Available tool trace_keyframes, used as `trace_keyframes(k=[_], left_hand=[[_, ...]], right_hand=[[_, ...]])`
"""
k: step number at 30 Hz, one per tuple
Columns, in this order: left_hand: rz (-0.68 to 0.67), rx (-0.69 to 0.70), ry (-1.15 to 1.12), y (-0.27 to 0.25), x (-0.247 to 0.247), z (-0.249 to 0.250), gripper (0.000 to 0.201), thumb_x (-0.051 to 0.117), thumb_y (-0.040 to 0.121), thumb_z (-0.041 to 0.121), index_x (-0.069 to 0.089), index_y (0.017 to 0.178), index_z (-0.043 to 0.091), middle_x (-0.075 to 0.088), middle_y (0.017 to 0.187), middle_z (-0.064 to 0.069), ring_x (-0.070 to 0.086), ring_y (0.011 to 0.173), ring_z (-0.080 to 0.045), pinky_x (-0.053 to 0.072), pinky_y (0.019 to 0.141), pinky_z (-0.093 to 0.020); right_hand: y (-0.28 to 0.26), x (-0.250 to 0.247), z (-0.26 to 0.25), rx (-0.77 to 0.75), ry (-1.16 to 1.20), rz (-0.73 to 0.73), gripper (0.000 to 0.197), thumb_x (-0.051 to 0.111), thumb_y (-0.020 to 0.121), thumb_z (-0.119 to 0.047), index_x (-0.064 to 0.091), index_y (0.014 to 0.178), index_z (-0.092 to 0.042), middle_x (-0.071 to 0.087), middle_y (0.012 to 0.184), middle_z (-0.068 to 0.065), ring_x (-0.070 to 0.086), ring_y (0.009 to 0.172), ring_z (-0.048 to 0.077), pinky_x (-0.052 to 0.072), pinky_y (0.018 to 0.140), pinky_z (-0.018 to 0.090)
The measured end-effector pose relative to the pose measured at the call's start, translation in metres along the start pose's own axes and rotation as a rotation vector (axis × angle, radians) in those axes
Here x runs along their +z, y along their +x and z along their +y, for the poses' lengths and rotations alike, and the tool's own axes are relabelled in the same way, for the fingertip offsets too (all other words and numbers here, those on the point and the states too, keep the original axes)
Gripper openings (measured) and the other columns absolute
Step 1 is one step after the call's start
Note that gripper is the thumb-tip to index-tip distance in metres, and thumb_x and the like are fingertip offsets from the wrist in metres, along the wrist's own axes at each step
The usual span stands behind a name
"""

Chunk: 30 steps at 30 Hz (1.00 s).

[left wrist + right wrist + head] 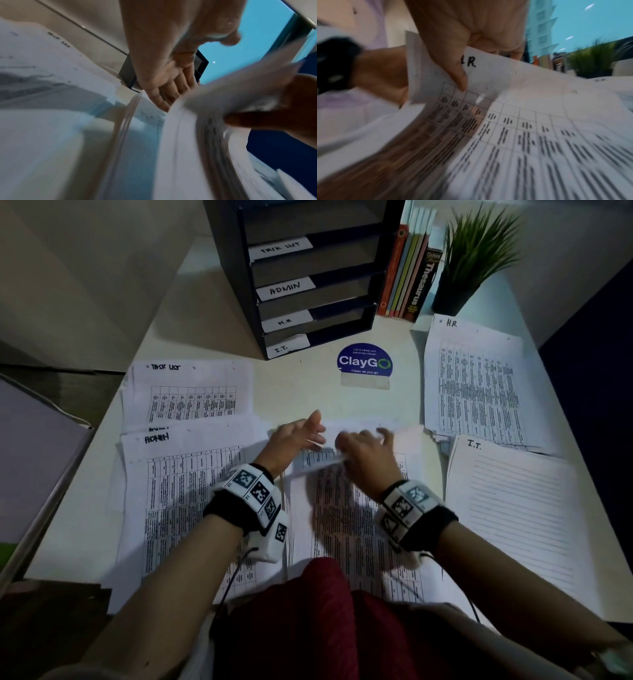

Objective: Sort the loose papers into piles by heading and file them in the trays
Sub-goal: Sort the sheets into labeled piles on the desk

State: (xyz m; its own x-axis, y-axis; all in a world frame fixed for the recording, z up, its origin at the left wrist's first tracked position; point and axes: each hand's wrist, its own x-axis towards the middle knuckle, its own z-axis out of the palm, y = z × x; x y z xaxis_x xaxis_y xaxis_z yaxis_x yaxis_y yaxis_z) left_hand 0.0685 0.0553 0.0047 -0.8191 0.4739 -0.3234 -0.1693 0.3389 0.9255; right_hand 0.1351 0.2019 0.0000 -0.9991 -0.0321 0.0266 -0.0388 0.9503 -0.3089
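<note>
My right hand (359, 440) pinches the top corner of a printed sheet headed H.R. (505, 83), thumb on top, and lifts it off the unsorted centre pile (349, 525). My left hand (301, 429) lies just left of it, fingers straight, at the lifted sheet's edge (214, 94). Sorted piles lie around: TASK LIST (191, 395), ADMIN (178, 491), H.R. (476, 385), I.T. (513, 508). The dark tray rack (233, 268) stands at the back, its trays labelled the same way.
Upright books (407, 275) and a potted plant (479, 258) stand right of the rack. A blue ClayGo sticker (364, 361) is on the desk (308, 392) before it. A pale folder (34, 457) lies off the desk's left edge.
</note>
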Motion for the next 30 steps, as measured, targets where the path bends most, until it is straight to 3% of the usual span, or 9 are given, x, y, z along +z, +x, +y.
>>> trace_keyframes(k=[2,4,8,11,14,17,21,26,30], left_hand=[[-0.035,0.016,-0.045,-0.003,0.005,-0.004,0.113,0.040,0.040,0.096,0.062,0.106,0.007,0.066,0.102,-0.010,0.061,0.098,-0.020,0.043,0.089,-0.027],[-0.016,0.000,-0.129,-0.003,0.010,-0.010,0.099,0.058,0.048,0.084,0.060,0.112,0.009,0.067,0.107,-0.006,0.061,0.103,-0.018,0.045,0.091,-0.028],[0.125,-0.020,-0.117,-0.005,0.019,-0.005,0.035,0.060,0.087,0.017,0.057,0.117,0.000,0.065,0.100,-0.005,0.061,0.092,-0.020,0.049,0.082,-0.028],[0.233,-0.015,-0.128,-0.001,0.012,0.001,0.028,0.052,0.093,0.013,0.058,0.117,-0.001,0.063,0.105,-0.006,0.059,0.098,-0.018,0.046,0.088,-0.029],[0.239,0.011,-0.225,-0.003,0.003,0.009,0.031,0.050,0.093,0.016,0.055,0.120,0.002,0.062,0.111,-0.004,0.058,0.099,-0.012,0.046,0.085,-0.019],[0.131,-0.057,-0.226,-0.005,0.003,0.013,0.043,0.057,0.089,0.028,0.050,0.125,0.007,0.058,0.118,-0.001,0.052,0.106,-0.011,0.039,0.099,-0.030],[0.003,-0.133,-0.065,0.008,0.010,0.013,0.051,0.061,0.086,0.031,0.048,0.129,0.007,0.055,0.131,-0.008,0.049,0.123,-0.020,0.034,0.102,-0.036],[0.377,-0.113,-0.393,0.026,0.003,0.036,0.046,0.061,0.088,0.023,0.049,0.129,0.005,0.053,0.132,-0.011,0.048,0.124,-0.026,0.035,0.107,-0.043],[0.579,-0.103,-0.541,0.042,-0.008,0.065,0.066,0.057,0.091,0.026,0.024,0.144,0.005,0.028,0.150,-0.014,0.028,0.138,-0.029,0.024,0.112,-0.046]], right_hand=[[0.014,-0.015,0.003,0.114,0.055,0.132,0.013,0.052,0.089,-0.013,0.057,0.101,-0.013,0.066,0.101,0.002,0.055,0.104,0.021,0.015,0.105,0.038],[0.026,-0.034,0.003,0.191,0.143,0.198,0.014,0.053,0.089,-0.015,0.058,0.102,-0.012,0.065,0.104,0.002,0.054,0.104,0.019,0.018,0.102,0.035],[0.036,-0.049,0.013,0.294,0.266,0.356,0.026,0.057,0.087,-0.014,0.055,0.113,-0.012,0.058,0.116,0.004,0.047,0.113,0.019,0.020,0.101,0.034],[0.028,-0.053,0.040,0.664,0.298,0.560,0.055,0.062,0.084,-0.025,0.039,0.131,-0.010,0.040,0.136,0.008,0.034,0.128,0.023,0.027,0.107,0.041],[0.022,-0.040,0.071,0.969,0.760,0.499,0.058,0.051,0.087,-0.052,0.044,0.122,-0.006,0.053,0.121,0.013,0.048,0.111,0.027,0.042,0.092,0.024],[0.019,-0.035,0.078,0.928,1.044,0.392,0.046,0.029,0.094,-0.057,0.048,0.074,-0.020,0.057,0.064,-0.005,0.052,0.064,0.012,0.045,0.061,0.014],[0.016,-0.044,0.068,0.598,1.043,0.363,0.039,0.032,0.100,-0.035,0.060,0.091,-0.009,0.061,0.085,0.006,0.060,0.073,0.010,0.049,0.064,0.017],[0.009,-0.041,0.086,0.601,0.959,0.308,0.035,0.065,0.083,-0.029,0.054,0.082,0.004,0.052,0.073,0.009,0.048,0.067,0.016,0.039,0.060,0.027],[-0.019,-0.030,0.092,0.714,1.452,0.244,0.009,0.063,0.082,-0.016,0.057,0.076,-0.013,0.067,0.061,-0.002,0.055,0.041,0.011,0.040,0.043,0.016]])
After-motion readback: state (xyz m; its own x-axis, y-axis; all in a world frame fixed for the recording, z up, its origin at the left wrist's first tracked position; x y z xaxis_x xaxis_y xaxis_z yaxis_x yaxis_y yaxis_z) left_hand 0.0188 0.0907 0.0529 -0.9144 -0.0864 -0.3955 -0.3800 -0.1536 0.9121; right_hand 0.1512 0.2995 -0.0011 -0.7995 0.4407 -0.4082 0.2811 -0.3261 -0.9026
